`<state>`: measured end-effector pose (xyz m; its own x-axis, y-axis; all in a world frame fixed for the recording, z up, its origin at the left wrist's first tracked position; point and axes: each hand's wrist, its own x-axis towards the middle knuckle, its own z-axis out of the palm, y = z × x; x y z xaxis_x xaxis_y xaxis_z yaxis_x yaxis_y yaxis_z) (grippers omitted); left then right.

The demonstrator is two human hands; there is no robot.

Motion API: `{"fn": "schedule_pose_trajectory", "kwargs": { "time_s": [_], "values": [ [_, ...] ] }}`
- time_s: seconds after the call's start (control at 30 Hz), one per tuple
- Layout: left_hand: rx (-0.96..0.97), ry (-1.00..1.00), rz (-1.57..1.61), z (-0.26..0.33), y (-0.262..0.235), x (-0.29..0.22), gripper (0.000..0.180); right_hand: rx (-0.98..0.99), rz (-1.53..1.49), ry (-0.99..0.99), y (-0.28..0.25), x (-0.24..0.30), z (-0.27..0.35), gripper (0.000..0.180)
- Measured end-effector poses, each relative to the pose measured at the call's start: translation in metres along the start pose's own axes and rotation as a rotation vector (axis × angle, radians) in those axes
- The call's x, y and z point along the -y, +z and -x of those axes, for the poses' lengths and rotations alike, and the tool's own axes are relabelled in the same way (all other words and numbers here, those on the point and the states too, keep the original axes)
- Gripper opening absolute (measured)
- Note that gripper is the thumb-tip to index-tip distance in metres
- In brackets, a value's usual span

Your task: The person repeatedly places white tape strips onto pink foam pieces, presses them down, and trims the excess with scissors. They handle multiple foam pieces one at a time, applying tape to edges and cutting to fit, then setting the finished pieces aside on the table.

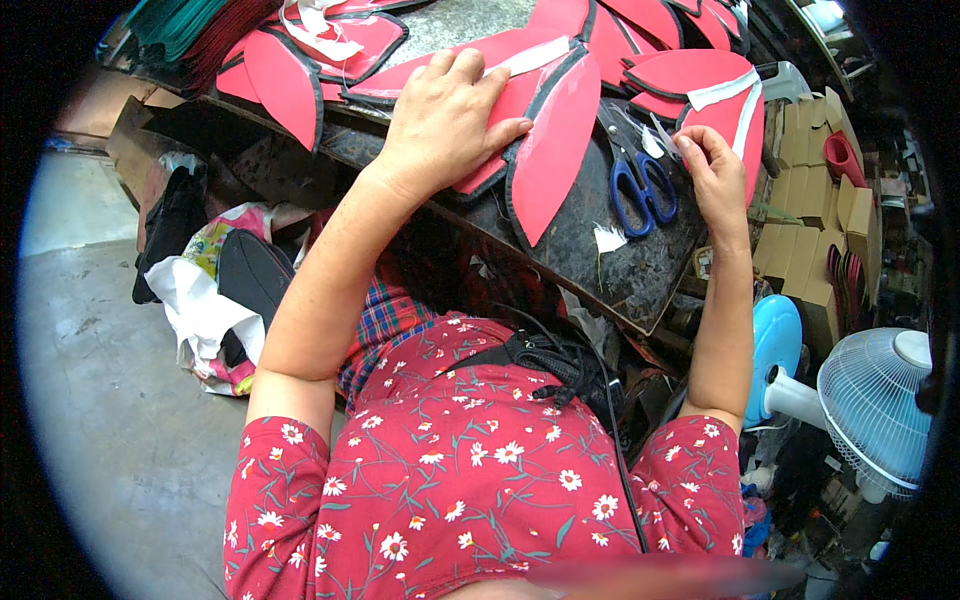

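Observation:
My left hand (445, 120) lies spread on a red panel with black edging (555, 145), one of several curved pieces that look like shoe uppers. A white tape strip (535, 58) runs along its seam beyond my fingers. To the right, my right hand (718, 180) is raised with thumb and forefinger pinched together; a thin pale sliver shows at the fingertips, too small to name. Blue-handled scissors (643, 192) rest on the dark table (640, 265) between my hands, blades pointing away. Another red panel (690, 85) with white strips lies just beyond my right hand.
More red panels (285, 85) and a white scrap (320, 35) lie at the far left, beside stacked green and dark red material (185, 45). A frayed scrap (608, 238) sits near the table's edge. Cardboard boxes (805, 250) and a fan (880, 400) stand at right.

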<state>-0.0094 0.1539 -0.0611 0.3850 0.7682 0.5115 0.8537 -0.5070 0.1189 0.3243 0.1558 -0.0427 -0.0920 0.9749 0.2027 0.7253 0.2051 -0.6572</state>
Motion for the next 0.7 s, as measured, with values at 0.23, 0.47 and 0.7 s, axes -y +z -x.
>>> {"fn": "schedule_pose_trajectory", "kwargs": {
  "time_s": [0.23, 0.47, 0.7],
  "values": [
    [-0.213, -0.035, 0.139, -0.008, -0.015, -0.027, 0.05, 0.151, -0.599, 0.253, -0.006, 0.03, 0.001, 0.015],
    [0.176, -0.331, 1.198, -0.029, -0.01, -0.065, 0.028, 0.327, -0.827, 0.208, 0.002, 0.07, 0.01, 0.023],
    [-0.007, -0.462, 1.406, -0.023, -0.004, -0.063, 0.023, 0.277, -0.831, 0.158, 0.024, 0.085, 0.011, 0.027]
  ]
}}
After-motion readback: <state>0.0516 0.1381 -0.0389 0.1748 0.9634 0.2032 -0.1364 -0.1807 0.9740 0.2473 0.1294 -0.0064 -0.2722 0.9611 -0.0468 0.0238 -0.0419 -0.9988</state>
